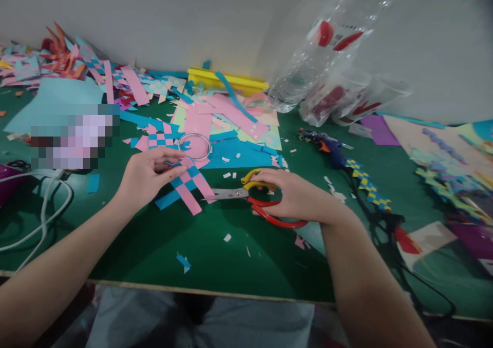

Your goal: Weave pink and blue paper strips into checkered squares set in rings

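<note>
Between the thumb and fingers of my left hand (150, 172) is a woven paper piece (188, 176) of pink and blue checks, with loose strip ends pointing down and to the right. My right hand (300, 194) grips scissors (241, 193) with one yellow and one red handle. The scissor blades are parted a little, and their tips reach the pink strip end at the right of the woven piece. Just beyond my left fingers lies a clear round ring (195, 147) on pink paper. Another checked woven piece (157, 136) lies behind my left hand.
Pink and blue paper strips (227, 112) pile up at the back by a yellow folded strip (227, 81). Plastic cups in a clear sleeve (327, 55) lean on the wall. White cables (46, 209) lie left; a dark cable and yellow-blue braid (367, 186) lie right. Scraps dot the green table (154, 255).
</note>
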A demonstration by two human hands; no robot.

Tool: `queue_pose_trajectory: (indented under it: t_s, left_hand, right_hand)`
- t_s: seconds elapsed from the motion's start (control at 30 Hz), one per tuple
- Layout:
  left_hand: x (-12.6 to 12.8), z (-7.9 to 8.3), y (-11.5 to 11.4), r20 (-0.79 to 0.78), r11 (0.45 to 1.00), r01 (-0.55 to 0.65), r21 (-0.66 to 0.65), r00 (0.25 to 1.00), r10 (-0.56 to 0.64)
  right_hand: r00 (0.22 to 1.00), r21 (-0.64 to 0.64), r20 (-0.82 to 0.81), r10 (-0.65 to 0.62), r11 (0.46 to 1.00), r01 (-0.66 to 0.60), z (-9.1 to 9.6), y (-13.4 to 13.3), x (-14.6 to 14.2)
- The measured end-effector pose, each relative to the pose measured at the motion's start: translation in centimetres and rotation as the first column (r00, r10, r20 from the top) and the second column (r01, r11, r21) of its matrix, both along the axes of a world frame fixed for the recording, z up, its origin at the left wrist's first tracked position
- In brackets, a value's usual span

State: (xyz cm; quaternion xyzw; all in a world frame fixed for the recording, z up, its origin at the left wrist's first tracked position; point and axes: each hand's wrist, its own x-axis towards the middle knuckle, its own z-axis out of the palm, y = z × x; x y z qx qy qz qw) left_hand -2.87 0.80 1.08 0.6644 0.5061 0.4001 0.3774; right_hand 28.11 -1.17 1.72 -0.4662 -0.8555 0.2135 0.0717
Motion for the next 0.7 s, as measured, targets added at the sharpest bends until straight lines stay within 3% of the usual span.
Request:
queue_pose_trajectory:
  t_s: [0.7]
  left_hand:
    - [-0.04, 0.35, -0.01, -0.051, 0.999, -0.025, 0.022, 0.998, 0.026]
  right_hand:
    - [0.998, 0.056, 0.055, 0.035, 0.998, -0.038, -0.3, 0.21, 0.66]
